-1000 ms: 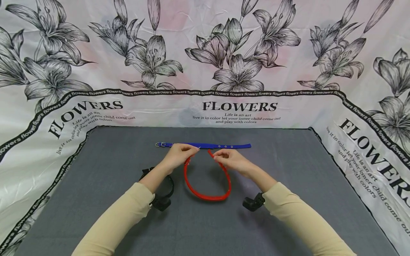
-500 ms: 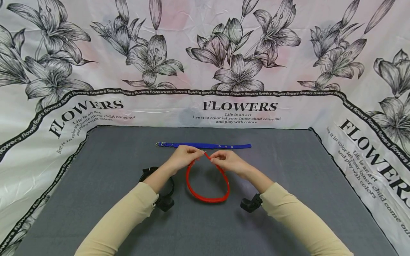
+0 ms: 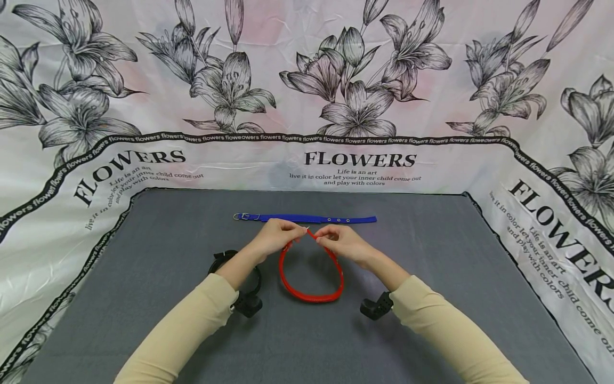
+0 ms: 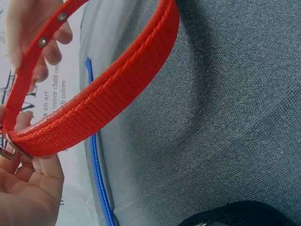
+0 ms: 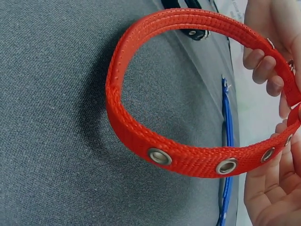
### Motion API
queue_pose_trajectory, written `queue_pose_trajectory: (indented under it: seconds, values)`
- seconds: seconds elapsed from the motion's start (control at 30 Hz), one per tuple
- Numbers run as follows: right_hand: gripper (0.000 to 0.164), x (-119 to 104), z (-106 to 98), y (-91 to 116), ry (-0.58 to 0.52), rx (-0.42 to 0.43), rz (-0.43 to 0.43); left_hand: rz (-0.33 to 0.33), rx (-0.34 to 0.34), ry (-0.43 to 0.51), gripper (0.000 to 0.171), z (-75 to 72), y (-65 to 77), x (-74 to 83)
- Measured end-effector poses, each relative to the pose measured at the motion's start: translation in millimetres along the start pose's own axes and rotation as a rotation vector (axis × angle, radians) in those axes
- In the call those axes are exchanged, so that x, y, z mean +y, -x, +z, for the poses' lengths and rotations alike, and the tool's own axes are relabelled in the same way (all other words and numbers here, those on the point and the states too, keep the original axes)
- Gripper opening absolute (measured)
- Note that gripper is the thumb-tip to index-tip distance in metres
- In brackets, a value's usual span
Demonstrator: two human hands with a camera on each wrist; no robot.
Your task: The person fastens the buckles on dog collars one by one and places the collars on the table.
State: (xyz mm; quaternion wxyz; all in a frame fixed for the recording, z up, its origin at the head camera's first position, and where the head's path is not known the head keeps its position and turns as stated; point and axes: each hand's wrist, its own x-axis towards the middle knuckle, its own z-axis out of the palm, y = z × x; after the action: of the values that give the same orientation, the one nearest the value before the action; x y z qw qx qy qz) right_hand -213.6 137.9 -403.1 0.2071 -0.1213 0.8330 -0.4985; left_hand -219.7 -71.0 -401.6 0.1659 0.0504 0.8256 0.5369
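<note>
A red collar [image 3: 310,298] with metal eyelets is bent into an upright loop between both hands. My left hand [image 3: 274,236] pinches its buckle end; the metal buckle [image 4: 15,147] shows in the left wrist view. Opposite it, my right hand [image 3: 341,241] pinches the eyelet end, whose tip meets the left fingertips. Whether the tip passes through the buckle is hard to tell. Several eyelets [image 5: 226,166] face the right wrist camera. Just beyond the hands a blue collar [image 3: 352,220] lies flat, partly covered by the left hand.
A black collar [image 3: 223,256] lies curled on the grey cloth [image 3: 307,346], partly under the left forearm. A white flower-printed sheet [image 3: 355,170] rises behind and along both sides. Black wrist cameras [image 3: 376,306] hang below the cuffs.
Both hands have come closer together, the left moving right, and the gap between the red collar's ends has closed. Over the last half second they barely move.
</note>
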Motion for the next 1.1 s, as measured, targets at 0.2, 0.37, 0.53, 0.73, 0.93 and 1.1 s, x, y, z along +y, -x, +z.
queue_pose_trajectory:
  seconds: [0.2, 0.37, 0.53, 0.73, 0.93, 1.1]
  values:
    - [0.03, 3.2, -0.5, -1.6, 0.015, 0.009, -0.012, -0.009, -0.014, -0.011, 0.031, -0.6, -1.5, -0.1]
    - [0.03, 6.3, -0.6, -3.0, 0.024, 0.009, -0.034, -0.007, -0.022, -0.023, 0.029, -1.0, -0.9, 0.5]
    - [0.026, 7.0, -0.8, -2.3, 0.023, 0.013, -0.05, 0.004, -0.037, -0.049, 0.03, -1.6, -0.4, 1.1]
    - [0.026, 5.6, -1.3, -0.7, 0.012, 0.018, -0.07, 0.025, -0.059, -0.055, 0.037, -2.6, -0.1, 2.4]
    - [0.026, 5.4, -0.9, -1.5, -0.003, 0.022, -0.09, 0.031, -0.051, -0.037, 0.031, -0.7, 0.0, 2.2]
    - [0.026, 0.9, 0.4, -1.3, -0.008, 0.024, -0.082, 0.053, -0.075, -0.045, 0.028, 2.7, -1.5, -0.5]
